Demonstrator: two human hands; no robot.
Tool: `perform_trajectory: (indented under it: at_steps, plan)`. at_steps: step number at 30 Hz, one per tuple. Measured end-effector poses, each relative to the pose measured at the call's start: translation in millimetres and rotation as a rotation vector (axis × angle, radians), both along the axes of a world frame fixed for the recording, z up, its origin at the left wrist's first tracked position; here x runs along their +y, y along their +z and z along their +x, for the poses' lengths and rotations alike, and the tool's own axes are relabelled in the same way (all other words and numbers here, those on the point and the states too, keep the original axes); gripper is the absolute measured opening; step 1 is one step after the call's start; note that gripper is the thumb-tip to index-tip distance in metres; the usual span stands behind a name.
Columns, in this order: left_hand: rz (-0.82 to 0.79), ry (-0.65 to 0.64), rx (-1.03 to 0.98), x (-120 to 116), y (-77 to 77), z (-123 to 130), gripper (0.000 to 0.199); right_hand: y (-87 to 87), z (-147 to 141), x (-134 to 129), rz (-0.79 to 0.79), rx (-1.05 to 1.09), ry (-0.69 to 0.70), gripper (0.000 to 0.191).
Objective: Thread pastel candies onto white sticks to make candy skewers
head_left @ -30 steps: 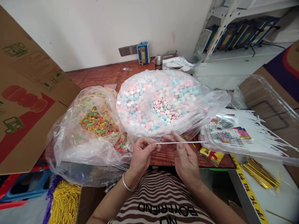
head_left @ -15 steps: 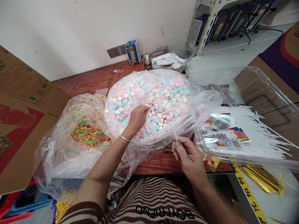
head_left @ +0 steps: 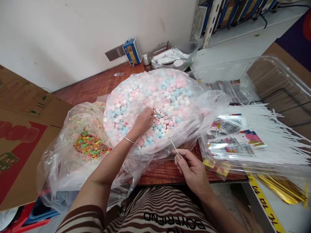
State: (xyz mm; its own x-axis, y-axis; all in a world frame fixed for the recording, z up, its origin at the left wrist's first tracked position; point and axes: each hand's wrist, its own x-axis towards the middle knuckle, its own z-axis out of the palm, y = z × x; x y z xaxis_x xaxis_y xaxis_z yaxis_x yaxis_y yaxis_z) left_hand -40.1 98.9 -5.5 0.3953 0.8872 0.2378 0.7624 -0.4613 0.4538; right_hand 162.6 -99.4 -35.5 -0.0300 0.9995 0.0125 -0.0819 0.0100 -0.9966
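Note:
A large clear plastic bag (head_left: 136,94) bulges with pink, blue and white round candies (head_left: 166,123), bare to view through its opening. My left hand (head_left: 145,120) reaches in at the left edge of this opening, fingers pinched at the candies. Whatever is between its fingertips is too hidden to make out. Lower right, in front of the bag, my right hand (head_left: 191,168) pinches a thin white stick (head_left: 174,146) between thumb and fingers, its free end pointing up and left. Left of the candies lies another clear bag with colourful ring-shaped pieces (head_left: 91,144).
On the right, a clear plastic tray (head_left: 202,152) holds many white sticks (head_left: 279,136) and printed packets (head_left: 230,145). Gold strips (head_left: 283,187) lie below it. A cardboard box (head_left: 21,136) stands at left. At the back are a blue box (head_left: 132,51) and a metal cup (head_left: 147,61).
The view has shifted slightly. My right hand has moved a little left with the white stick, which now tilts more. My left hand stays pinched at the candies.

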Motion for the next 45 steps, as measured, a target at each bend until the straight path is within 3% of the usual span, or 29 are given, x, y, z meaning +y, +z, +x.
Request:
perform_trajectory:
  at_steps: [2,4,6,8,12,16,20,24,29,31,33,36,38,45]
  plan:
    - [-0.275,0.041,-0.342,-3,7.1,5,0.009,-0.3,1,0,-0.003,0.003,-0.008,0.023]
    - [-0.566,0.010,-0.561,-4,12.3,13,0.019,0.5,1,0,-0.004,0.003,-0.009,0.024]
    - [-0.730,-0.024,-0.612,-3,13.4,22,0.022,1.8,1,0,-0.004,0.002,0.006,0.024]
    - [-0.761,-0.010,-0.579,-1,9.9,30,0.020,2.7,1,0,-0.008,0.003,0.024,0.024]
    - [-0.644,0.043,-0.545,1,-6.1,39,0.018,1.6,2,-2,-0.031,-0.005,0.032,0.024]
    - [-0.366,0.088,-0.528,-5,-19.8,40,0.012,0.4,3,-2,-0.046,-0.007,0.050,0.025]
    - [-0.114,-0.052,-0.242,-17,-18.7,37,0.025,1.0,4,-1,-0.048,-0.008,0.067,0.026]
    - [-0.026,-0.152,-0.023,-26,-15.3,37,0.034,1.2,2,-2,-0.058,0.015,0.057,0.026]
    - [-0.056,-0.054,-0.005,-23,-20.4,43,0.033,3.0,0,-6,-0.046,0.016,0.035,0.037]
    - [-0.120,0.043,-0.140,-25,-19.1,44,0.028,5.8,2,-4,0.016,-0.100,-0.006,0.043]
    - [-0.287,0.170,-0.405,-32,-13.4,42,0.023,10.9,3,0,0.100,-0.239,-0.057,0.045]
    - [-0.626,0.297,-0.907,-53,0.7,37,0.031,22.1,2,9,0.210,-0.365,-0.089,0.044]
    - [-0.734,0.338,-1.137,-69,10.2,33,0.037,30.3,-2,15,0.236,-0.388,-0.058,0.044]
    - [-0.715,0.375,-1.305,-109,23.9,24,0.040,45.1,-24,19,0.272,-0.363,0.016,0.042]
